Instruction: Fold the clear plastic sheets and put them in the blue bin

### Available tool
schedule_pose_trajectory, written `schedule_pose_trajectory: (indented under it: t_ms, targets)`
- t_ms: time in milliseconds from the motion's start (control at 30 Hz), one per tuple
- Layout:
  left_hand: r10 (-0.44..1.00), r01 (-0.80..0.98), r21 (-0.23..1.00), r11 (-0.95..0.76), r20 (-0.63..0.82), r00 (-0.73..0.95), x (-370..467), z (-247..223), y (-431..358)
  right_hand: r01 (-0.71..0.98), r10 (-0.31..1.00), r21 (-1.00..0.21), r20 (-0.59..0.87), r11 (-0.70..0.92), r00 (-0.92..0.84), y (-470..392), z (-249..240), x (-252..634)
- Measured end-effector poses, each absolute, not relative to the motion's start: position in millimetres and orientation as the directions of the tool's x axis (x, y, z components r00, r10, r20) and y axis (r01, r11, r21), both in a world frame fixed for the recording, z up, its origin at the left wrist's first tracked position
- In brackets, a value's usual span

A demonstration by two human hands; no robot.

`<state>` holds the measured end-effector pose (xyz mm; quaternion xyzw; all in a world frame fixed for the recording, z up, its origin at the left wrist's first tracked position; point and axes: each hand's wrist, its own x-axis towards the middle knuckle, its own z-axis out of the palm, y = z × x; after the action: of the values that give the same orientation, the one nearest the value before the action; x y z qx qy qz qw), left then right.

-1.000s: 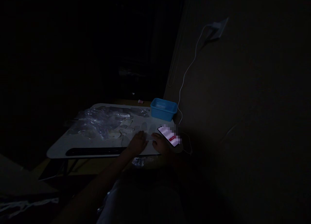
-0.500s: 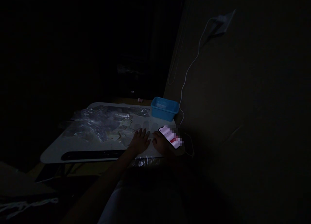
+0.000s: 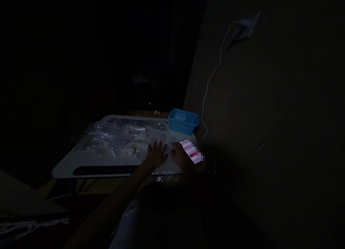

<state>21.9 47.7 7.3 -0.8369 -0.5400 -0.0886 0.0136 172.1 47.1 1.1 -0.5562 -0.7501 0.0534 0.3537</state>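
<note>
One lit phone (image 3: 188, 148) lies on the bench (image 3: 63, 168), a blue tub (image 3: 182, 127) behind it. Just left of the phone is the right hand (image 3: 179, 155), fingers too dark to tell; farther left is the left hand (image 3: 156, 156), fingers spread wide.

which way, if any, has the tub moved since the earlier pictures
No, neither way: the tub still sits at the table's far right corner; only the view shifts slightly.
</note>
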Motion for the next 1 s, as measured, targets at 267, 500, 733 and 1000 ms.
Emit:
schedule_pose_trajectory:
  t_ms: [267, 500, 733, 1000]
  targets:
    - [0.864, 0.795, 0.359, -0.489, 0.325, 0.385, 11, 26, 75, 0.817, 0.883, -0.462, 0.455, 0.346, -0.117, 50, -4, 176]
    - [0.818, 0.790, 0.246, -0.562, 0.311, 0.485, -37, 9, 94, 0.865, 0.878, -0.382, 0.461, 0.326, -0.128, 46, 0, 174]
    - [0.824, 0.838, 0.120, -0.532, 0.299, 0.481, -39, 6, 98, 0.845, 0.889, -0.431, 0.446, 0.317, -0.106, 38, 2, 176]
    - [0.845, 0.729, 0.461, -0.507, 0.431, 0.316, -44, 11, 97, 0.737, 0.900, -0.591, 0.433, 0.329, -0.054, 38, -1, 178]
